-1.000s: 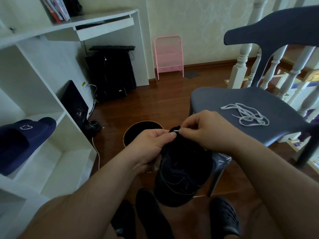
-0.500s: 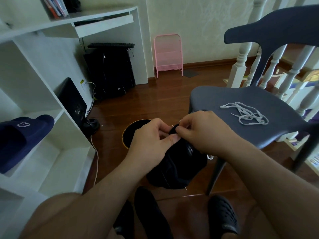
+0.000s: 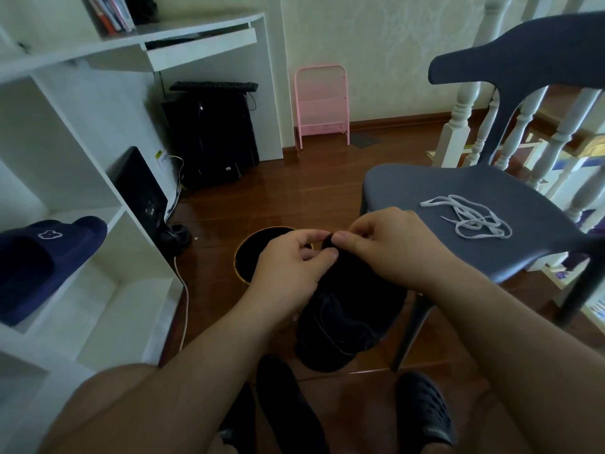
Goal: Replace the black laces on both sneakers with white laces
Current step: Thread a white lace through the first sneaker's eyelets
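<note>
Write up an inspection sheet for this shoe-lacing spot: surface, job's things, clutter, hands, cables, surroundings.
Surface: glossy brown wooden floor; grey plastic chair serves as the work stand.
Job's things: black fabric sneaker held up in front of the chair; loose white flat laces lie tangled on the chair seat.
Clutter: round black bin with a yellow rim on the floor; navy slide sandal on a shelf.
Hands: left hand and right hand both pinch at the sneaker's top edge.
Cables: white cord runs along the floor beside the white shelf unit.
Surroundings: pink folding rack, black computer tower, white balusters.
</note>
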Tool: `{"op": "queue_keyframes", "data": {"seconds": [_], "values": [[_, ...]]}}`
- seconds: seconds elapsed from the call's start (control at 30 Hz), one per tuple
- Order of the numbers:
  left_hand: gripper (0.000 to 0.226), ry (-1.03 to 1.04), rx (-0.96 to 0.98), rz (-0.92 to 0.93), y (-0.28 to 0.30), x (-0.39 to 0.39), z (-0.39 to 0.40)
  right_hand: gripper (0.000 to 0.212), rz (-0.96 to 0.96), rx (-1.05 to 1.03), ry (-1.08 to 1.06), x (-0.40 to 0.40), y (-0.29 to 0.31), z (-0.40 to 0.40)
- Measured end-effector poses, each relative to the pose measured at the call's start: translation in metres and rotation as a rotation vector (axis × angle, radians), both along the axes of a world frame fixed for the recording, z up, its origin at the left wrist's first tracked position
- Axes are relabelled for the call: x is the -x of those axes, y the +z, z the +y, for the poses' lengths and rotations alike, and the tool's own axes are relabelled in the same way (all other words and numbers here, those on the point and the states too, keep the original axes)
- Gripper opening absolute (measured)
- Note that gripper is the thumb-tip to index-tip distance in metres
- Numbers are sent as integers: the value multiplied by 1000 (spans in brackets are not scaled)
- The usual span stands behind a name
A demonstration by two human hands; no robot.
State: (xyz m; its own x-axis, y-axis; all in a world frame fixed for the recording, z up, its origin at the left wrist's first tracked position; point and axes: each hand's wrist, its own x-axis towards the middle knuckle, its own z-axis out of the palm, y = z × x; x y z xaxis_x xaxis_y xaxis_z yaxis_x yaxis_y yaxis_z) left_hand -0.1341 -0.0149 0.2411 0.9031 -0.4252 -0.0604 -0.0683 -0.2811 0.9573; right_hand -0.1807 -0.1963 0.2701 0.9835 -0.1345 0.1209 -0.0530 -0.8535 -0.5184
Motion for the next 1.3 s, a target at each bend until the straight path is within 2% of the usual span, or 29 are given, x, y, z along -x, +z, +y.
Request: {"op": "queue_keyframes", "data": {"seconds": [0.07,0.13,0.17,0.27,0.4,0.47,0.57,0.63,0.77,0.83,0.97,1.03,1.1,1.17,1.3], "values": [[37,92,130,104,2,-6,1,38,-149,56,-40,2,3,-4],[33,182,209,112,6,-10,2,39,-300,115,-133,6,8,-7],[29,224,242,97,7,-10,3,42,-302,100,-172,9,10,-7],[20,314,330,71,10,-4,1,48,-136,57,-215,14,8,-6],[20,329,397,40,8,6,-4,29,-32,-39,-267,5,-7,-13],[20,290,402,19,8,10,-5,33,-35,-59,-273,0,-11,-16],[14,204,332,-15,6,10,-3,38,-152,-11,-296,-5,-16,-19],[8,196,299,-42,5,3,1,41,-250,-21,-320,-6,-16,-21],[13,222,275,-78,7,-6,7,43,-360,-77,-341,-4,-14,-20],[16,297,400,61,13,-11,9,46,-366,-118,-347,-3,-13,-19],[20,546,861,424,23,-33,25,39,-411,-167,-369,-4,-11,-23],[21,508,1000,490,27,-38,31,36,-440,-151,-351,-4,-12,-21],[22,377,996,516,30,-35,30,39,-464,-144,-348,-5,-13,-18],[29,262,910,521,30,-28,24,41,-479,-154,-343,-5,-14,-16],[28,273,767,487,28,-23,18,41,-492,-113,-304,-5,-16,-15]]}}
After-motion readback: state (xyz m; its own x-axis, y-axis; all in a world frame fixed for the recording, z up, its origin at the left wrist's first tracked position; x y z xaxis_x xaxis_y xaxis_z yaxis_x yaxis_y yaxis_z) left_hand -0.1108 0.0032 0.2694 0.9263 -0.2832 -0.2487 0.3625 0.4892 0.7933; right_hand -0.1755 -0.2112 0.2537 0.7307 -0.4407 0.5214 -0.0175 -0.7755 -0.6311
